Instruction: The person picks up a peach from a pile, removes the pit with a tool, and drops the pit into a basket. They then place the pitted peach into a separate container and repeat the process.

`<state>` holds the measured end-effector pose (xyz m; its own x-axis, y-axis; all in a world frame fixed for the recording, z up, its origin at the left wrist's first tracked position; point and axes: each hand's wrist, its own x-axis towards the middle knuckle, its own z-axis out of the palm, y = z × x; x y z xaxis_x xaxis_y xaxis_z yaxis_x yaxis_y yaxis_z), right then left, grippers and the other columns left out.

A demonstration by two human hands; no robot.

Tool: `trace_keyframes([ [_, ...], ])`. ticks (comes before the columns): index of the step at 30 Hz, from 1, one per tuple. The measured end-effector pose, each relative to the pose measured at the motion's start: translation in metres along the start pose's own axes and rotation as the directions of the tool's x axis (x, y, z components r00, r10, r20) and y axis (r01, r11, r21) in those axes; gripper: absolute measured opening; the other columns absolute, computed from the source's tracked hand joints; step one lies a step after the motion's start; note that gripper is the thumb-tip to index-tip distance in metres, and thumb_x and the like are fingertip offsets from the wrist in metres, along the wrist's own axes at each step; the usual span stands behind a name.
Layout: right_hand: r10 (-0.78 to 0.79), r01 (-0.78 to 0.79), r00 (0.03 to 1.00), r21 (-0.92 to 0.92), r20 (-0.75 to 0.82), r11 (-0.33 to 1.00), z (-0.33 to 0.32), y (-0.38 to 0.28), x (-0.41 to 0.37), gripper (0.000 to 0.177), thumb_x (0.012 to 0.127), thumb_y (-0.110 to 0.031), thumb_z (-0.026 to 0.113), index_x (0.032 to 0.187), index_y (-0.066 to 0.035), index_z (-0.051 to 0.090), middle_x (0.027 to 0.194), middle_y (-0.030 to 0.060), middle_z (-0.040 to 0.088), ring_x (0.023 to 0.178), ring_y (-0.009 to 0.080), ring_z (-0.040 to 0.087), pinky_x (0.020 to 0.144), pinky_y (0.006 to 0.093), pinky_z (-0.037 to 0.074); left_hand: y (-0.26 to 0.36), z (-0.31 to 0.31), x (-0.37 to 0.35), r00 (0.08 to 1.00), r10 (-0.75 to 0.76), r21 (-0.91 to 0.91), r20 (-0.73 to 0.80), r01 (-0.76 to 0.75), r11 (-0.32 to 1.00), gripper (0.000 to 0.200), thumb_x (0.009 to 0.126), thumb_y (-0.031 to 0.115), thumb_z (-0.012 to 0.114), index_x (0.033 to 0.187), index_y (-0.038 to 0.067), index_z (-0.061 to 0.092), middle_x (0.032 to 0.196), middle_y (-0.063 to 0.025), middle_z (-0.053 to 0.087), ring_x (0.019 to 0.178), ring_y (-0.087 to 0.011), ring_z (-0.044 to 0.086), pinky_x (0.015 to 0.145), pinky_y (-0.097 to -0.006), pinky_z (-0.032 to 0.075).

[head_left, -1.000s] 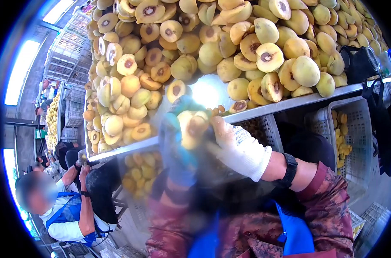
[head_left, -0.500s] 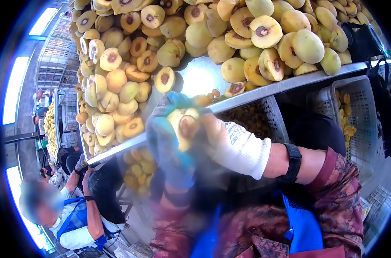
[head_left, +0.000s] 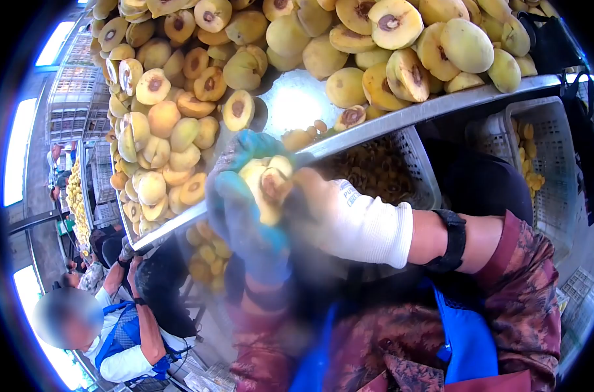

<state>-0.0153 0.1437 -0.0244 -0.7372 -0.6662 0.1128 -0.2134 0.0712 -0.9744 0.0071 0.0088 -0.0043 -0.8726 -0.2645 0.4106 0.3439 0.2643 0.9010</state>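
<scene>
In front of my body, just over the table's near edge, my left hand (head_left: 235,202) in a grey and teal glove is closed around a yellow peach (head_left: 256,179). The peach is cut, and its brown pit area (head_left: 274,185) faces me. My right hand (head_left: 333,212), in a white knit glove, is curled in close against the right side of that peach. Blur covers its fingertips, so whatever they grip does not show. Many halved peaches (head_left: 395,26) lie heaped on the metal table (head_left: 414,117) beyond my hands, several with pits showing.
Below the table edge, a crate (head_left: 418,163) holds brown pits. Another crate (head_left: 552,130) at right contains yellow pieces, and more yellow fruit (head_left: 208,255) sits low at left. A co-worker (head_left: 130,333) sits at the left. Small fruit bits (head_left: 316,127) lie near the edge.
Both hands and the peach appear slightly further left in the view. The table and heap have shifted left and up too, as the camera turned a little. The grip looks the same.
</scene>
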Motion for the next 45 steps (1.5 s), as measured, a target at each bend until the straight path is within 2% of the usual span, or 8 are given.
trace_keyframes([
  [6,-0.006,0.006,1.0,-0.082,0.004,0.997,0.004,0.006,-0.009,0.03,0.087,-0.01,0.059,0.109,0.003,0.044,0.076,0.0166,0.057,0.062,0.0352,0.058,0.055,0.04,0.046,-0.003,-0.002,0.004,0.998,0.026,0.291,0.064,-0.043,0.956,0.05,0.102,0.037,0.036,0.119,-0.007,0.051,0.104,-0.0195,0.063,0.091,-0.0269,0.064,0.085,-0.0391,0.052],
  [9,-0.052,0.052,0.999,-0.04,-0.001,0.998,0.014,0.019,-0.011,0.034,0.088,-0.013,0.06,0.114,0.001,0.044,0.074,0.0173,0.057,0.061,0.0326,0.061,0.053,0.0396,0.047,-0.004,-0.008,0.006,0.988,-0.127,0.054,0.085,0.123,0.991,0.049,0.101,0.037,0.039,0.115,-0.007,0.055,0.101,-0.0198,0.064,0.09,-0.0272,0.064,0.085,-0.0392,0.052],
  [14,0.416,-0.467,0.864,0.144,0.284,0.872,-0.008,-0.007,-0.015,0.039,0.087,-0.017,0.061,0.119,-0.002,0.043,0.079,0.0167,0.061,0.058,0.0213,0.064,0.048,0.0325,0.049,-0.015,-0.023,0.012,0.86,-0.396,-0.121,0.321,0.452,0.884,0.052,0.098,0.041,0.046,0.118,-0.006,0.054,0.107,-0.0194,0.063,0.091,-0.0279,0.063,0.084,-0.0389,0.052],
  [17,0.53,-0.683,0.699,0.229,0.48,0.693,-0.038,-0.04,0.003,0.044,0.084,-0.021,0.061,0.115,0.005,0.045,0.086,0.0274,0.062,0.077,0.0396,0.065,0.068,0.0453,0.051,0.002,-0.002,0.01,0.921,-0.298,-0.229,0.249,0.356,0.906,0.056,0.095,0.044,0.05,0.122,-0.005,0.052,0.112,-0.0194,0.061,0.096,-0.029,0.062,0.084,-0.0405,0.052],
  [24,0.205,-0.205,0.977,-0.002,0.057,0.979,0.007,0.016,-0.025,0.042,0.086,-0.015,0.061,0.121,0.0,0.042,0.069,0.0092,0.056,0.05,0.0131,0.055,0.046,0.0293,0.047,0.003,-0.003,0.012,0.868,-0.372,-0.177,0.329,0.444,0.878,0.054,0.085,0.039,0.066,0.116,-0.005,0.057,0.106,-0.0194,0.064,0.093,-0.0274,0.064,0.083,-0.0392,0.054],
  [27,0.473,-0.709,0.682,0.348,0.558,0.613,-0.035,-0.036,-0.011,0.047,0.087,-0.017,0.061,0.125,-0.001,0.038,0.068,0.0078,0.055,0.05,0.0133,0.054,0.045,0.0293,0.047,0.01,-0.005,0.016,0.777,-0.472,-0.148,0.417,0.57,0.808,0.043,0.08,0.022,0.069,0.111,-0.007,0.06,0.106,-0.0192,0.065,0.091,-0.0254,0.066,0.084,-0.0368,0.054],
  [30,0.49,-0.727,0.659,0.314,0.571,0.61,-0.033,-0.036,-0.012,0.049,0.087,-0.017,0.06,0.126,-0.002,0.035,0.064,0.0047,0.052,0.049,0.0125,0.053,0.044,0.0282,0.046,0.006,-0.014,0.023,0.694,-0.459,-0.153,0.555,0.628,0.763,0.04,0.076,0.005,0.069,0.113,-0.007,0.061,0.114,-0.0169,0.064,0.098,-0.0226,0.064,0.088,-0.033,0.053],
  [45,0.3,-0.757,0.638,0.507,0.709,0.413,-0.036,-0.031,-0.017,0.023,0.087,-0.019,0.06,0.07,-0.008,0.048,0.052,0.0005,0.046,0.043,0.0093,0.046,0.04,0.0239,0.037,0.01,-0.002,0.01,0.782,-0.454,-0.275,0.427,0.59,0.759,0.053,0.078,0.03,0.075,0.112,-0.008,0.059,0.105,-0.0223,0.065,0.091,-0.0283,0.067,0.081,-0.0403,0.057],
])
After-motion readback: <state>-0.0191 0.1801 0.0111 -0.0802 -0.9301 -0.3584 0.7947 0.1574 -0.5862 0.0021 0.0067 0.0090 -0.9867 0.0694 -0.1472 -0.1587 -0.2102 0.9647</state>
